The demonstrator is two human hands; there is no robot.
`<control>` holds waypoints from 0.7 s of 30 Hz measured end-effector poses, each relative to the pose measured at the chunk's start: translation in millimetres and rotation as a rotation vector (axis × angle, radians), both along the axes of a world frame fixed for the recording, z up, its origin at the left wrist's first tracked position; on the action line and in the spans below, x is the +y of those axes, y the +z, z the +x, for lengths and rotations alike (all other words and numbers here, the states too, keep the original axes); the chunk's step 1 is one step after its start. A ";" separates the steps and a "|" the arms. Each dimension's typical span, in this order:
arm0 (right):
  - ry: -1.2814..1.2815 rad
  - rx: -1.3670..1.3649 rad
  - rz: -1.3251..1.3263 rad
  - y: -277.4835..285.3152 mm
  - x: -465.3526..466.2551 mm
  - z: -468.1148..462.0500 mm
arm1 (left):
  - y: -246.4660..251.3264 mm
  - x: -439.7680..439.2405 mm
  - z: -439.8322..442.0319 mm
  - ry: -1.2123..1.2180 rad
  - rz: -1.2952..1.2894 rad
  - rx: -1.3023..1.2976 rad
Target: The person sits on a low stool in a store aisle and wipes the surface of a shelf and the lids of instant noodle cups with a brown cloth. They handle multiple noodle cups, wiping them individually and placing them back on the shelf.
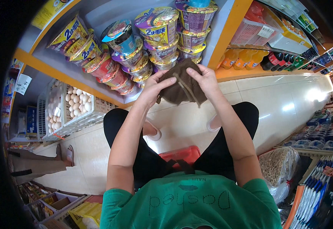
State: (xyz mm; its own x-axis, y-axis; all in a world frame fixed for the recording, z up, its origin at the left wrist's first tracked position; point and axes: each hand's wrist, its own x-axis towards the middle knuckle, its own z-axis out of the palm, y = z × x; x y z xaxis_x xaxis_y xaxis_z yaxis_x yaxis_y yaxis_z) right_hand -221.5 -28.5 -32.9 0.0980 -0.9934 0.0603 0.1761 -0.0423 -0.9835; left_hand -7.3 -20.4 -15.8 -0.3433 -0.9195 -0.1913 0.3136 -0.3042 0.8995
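Between my two hands hangs a brown cloth [173, 88], creased, with a paler hem strip running down it. My left hand [155, 87] grips its left side, the thumb lying on top. At the upper right edge, my right hand [203, 78] pinches the cloth between thumb and fingers. Just beyond the cloth, stacked instant noodle tubs [160, 28] fill the shelf, in purple and yellow. A blue noodle tub [119, 37] tops a neighbouring stack. Red noodle tubs [109, 71] stand further left. The cloth covers the lower part of some tubs.
Egg crates [97, 110] stand at the left. Orange soda bottles [240, 58] line the lower right shelf. Below me is a red plastic stool [180, 156]. Another person's legs [40, 164] show at the left. A bagged dry good [278, 166] sits behind on the right.
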 end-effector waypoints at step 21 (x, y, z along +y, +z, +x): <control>-0.440 0.504 -0.285 5.4 1.6 4.3 | -12.4 -4.9 -5.2 0.292 -0.148 -0.120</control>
